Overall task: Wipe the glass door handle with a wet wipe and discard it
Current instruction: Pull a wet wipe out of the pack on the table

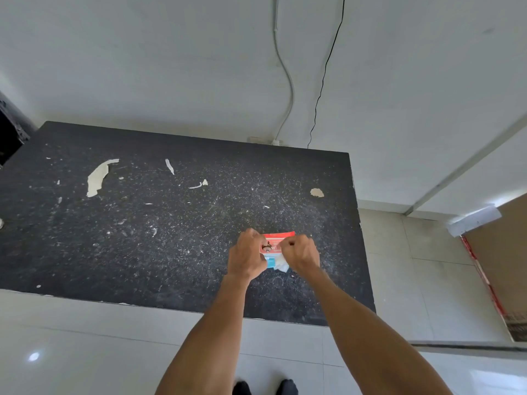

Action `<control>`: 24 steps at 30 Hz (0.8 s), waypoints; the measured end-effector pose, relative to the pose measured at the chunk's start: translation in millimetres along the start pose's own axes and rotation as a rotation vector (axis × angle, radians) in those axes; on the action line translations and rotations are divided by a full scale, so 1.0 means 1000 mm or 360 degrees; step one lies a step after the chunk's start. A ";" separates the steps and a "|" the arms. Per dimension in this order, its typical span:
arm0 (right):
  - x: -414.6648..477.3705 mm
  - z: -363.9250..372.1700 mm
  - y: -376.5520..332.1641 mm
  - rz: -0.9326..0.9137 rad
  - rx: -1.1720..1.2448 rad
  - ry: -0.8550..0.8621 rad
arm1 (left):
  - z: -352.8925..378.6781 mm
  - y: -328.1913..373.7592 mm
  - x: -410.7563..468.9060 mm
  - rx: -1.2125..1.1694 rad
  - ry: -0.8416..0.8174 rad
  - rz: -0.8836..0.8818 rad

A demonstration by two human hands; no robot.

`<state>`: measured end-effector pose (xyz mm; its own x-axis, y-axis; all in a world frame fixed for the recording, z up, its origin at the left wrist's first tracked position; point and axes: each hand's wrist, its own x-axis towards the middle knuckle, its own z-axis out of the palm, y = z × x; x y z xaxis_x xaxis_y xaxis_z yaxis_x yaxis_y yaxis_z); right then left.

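Head view: the left hand [246, 253] and right hand [301, 252], close together, both pinch a small red-and-white wet-wipe sachet [276, 243] over a black speckled tabletop [171, 238]. A white wipe [281, 263] pokes out between the wrists. Likely early: glass door handle unseen; wiping and discarding remain.

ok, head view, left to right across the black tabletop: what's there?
First the large pale curved scrap → thin pale strip → small pale chip → left hand → red wipe packet → right hand.
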<state>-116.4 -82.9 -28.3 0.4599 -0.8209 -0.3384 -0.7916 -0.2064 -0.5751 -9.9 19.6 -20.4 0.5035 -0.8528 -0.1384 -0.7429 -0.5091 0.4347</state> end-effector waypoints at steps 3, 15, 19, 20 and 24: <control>-0.009 0.002 0.004 -0.0022 -0.0158 0.0004 | 0.004 -0.001 -0.007 0.0092 -0.0024 0.0041; -0.012 -0.003 0.007 -0.0148 -0.0360 -0.0015 | 0.011 0.006 -0.010 0.0234 -0.0069 0.0048; -0.011 -0.005 0.005 -0.0141 -0.0367 -0.0064 | 0.007 0.008 -0.006 0.0235 -0.0089 0.0041; -0.011 -0.005 0.003 -0.0137 -0.0364 -0.0080 | 0.006 0.009 -0.004 0.0242 -0.0094 0.0044; -0.010 -0.016 -0.007 -0.0110 -0.0284 -0.0026 | -0.007 0.014 0.002 0.0276 -0.0117 0.0013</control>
<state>-122.0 -82.0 -9.6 0.5210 -0.7931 -0.3154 -0.8160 -0.3545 -0.4566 -15.9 11.9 -8.2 0.4686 -0.8598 -0.2029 -0.8149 -0.5094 0.2767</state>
